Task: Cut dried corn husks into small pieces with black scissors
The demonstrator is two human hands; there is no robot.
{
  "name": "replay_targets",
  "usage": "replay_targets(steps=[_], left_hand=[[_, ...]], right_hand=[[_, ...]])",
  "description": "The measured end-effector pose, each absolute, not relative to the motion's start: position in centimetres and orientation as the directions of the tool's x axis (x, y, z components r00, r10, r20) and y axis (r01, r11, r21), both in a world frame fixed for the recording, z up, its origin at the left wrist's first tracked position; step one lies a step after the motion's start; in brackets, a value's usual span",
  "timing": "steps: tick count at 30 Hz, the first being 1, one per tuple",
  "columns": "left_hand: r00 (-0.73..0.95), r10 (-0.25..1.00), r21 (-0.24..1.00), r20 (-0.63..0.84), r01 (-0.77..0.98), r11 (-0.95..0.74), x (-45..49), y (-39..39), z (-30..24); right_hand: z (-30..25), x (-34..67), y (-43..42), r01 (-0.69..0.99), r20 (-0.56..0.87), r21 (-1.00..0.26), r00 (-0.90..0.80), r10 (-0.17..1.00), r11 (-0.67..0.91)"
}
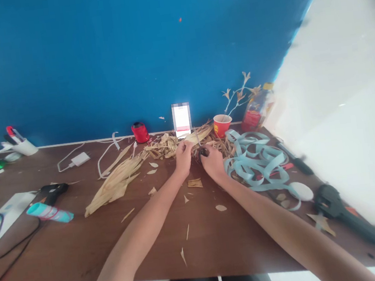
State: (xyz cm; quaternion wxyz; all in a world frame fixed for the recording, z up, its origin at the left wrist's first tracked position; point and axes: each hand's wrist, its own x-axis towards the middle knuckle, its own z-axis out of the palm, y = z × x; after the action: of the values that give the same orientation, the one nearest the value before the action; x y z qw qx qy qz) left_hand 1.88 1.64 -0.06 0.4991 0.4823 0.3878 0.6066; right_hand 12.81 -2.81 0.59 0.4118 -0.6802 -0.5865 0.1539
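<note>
Hard to make out: thin pale dried-husk strip pinched in left hand, mostly hidden by fingers. Right hand clenched round small dark-handled scissors, blades too small to tell, just beside the strip. Both hands over far-centre of brown wooden table, w/ tan husk pile to the left, pale blue ribbon coil to the right, blue wall behind.

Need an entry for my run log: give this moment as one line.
left hand: holds husk | right hand: holds scissors | near: husk pile, ribbon, red cup | on: table
</note>
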Motion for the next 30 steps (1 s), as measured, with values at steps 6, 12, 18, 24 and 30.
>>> replay_targets(steps=[6, 12, 18, 24, 30], left_hand=[[-0.029, 0.989, 0.943, 0.143, -0.299, -0.145, 2.01, 1.56, 0.15], [-0.037, 0.989, 0.937, 0.142, -0.317, -0.146, 2.14, 1.26, 0.51], [-0.031, 0.983, 0.938, 0.181, -0.295, -0.182, 1.98, 1.4, 0.19], [-0.054, 0.979, 0.933, 0.195, -0.297, -0.202, 1.82, 1.93, -0.39], [-0.056, 0.988, 0.942, 0.146, -0.298, -0.156, 1.77, 1.87, -0.17]], right_hand=[[0.5, 12.68, -2.73, 0.641, 0.288, -0.764, 0.238, 0.928, 0.073], [0.57, 12.71, -2.8, 0.603, 0.319, -0.792, 0.275, 0.907, 0.096], [0.74, 12.7, -2.8, 0.615, 0.292, -0.784, 0.251, 0.923, 0.081], [0.81, 12.56, -2.81, 0.663, 0.272, -0.746, 0.214, 0.938, 0.065], [0.8, 12.44, -2.81, 0.689, 0.262, -0.723, 0.204, 0.943, 0.053]])
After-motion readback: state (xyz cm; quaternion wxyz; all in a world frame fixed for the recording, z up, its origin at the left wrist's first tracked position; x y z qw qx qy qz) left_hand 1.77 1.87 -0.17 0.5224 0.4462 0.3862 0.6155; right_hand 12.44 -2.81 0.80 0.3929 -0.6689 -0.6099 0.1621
